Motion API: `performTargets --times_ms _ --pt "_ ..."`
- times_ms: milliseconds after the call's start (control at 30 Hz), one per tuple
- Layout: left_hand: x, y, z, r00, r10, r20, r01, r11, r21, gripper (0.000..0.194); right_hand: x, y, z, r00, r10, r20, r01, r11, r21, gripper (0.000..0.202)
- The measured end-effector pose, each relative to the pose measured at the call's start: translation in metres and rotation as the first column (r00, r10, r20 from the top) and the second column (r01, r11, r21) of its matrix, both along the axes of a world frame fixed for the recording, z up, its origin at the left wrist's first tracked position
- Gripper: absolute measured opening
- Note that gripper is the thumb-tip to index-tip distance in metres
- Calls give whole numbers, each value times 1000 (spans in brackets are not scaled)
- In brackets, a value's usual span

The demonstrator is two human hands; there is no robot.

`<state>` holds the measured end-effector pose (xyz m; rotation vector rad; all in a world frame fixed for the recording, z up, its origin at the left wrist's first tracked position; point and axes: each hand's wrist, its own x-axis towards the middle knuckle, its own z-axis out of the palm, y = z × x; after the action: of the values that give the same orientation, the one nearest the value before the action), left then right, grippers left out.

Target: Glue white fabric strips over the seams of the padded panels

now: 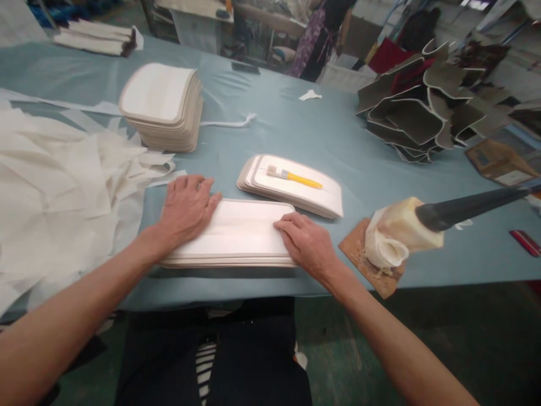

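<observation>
In front of me lies a low stack of white panels with rounded corners, near the table's front edge. My left hand rests on its left end, fingers stretched over the top panel. At the right end, my right hand has its fingers bent together on the panel's edge; whether they pinch it is hard to make out. Just behind is a second panel stack, and a yellow-handled brush lies on top of it.
A taller panel stack stands back left, beside a heap of cream strips. On the right, a glue-crusted container with a dark handle sits on a brown board. Curved grey pieces pile up behind. A person is beyond the table.
</observation>
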<state>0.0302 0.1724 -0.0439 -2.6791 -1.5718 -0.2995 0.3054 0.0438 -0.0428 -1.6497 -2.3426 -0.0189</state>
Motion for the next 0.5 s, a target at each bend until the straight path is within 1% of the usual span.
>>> performTargets --times_ms 133,267,333,400,500 --pt "-18 7 1 998 3 -68 -4 1000 -15 65 1 0 3 1000 22 7 -22 1000 8 26" --pt "-22 8 -1 999 -46 -19 46 999 -25 63 -2 5 11 995 33 92 -35 999 23 23" --pt "-22 8 -3 998 -58 12 58 998 -19 62 -9 12 17 996 8 90 -12 999 49 25" --pt "-22 8 -5 998 -60 29 60 998 -2 62 -24 25 23 999 -19 37 15 996 83 27" --pt "-21 7 -6 999 -52 -4 52 998 38 63 -67 53 29 999 2 -47 3 995 96 28"
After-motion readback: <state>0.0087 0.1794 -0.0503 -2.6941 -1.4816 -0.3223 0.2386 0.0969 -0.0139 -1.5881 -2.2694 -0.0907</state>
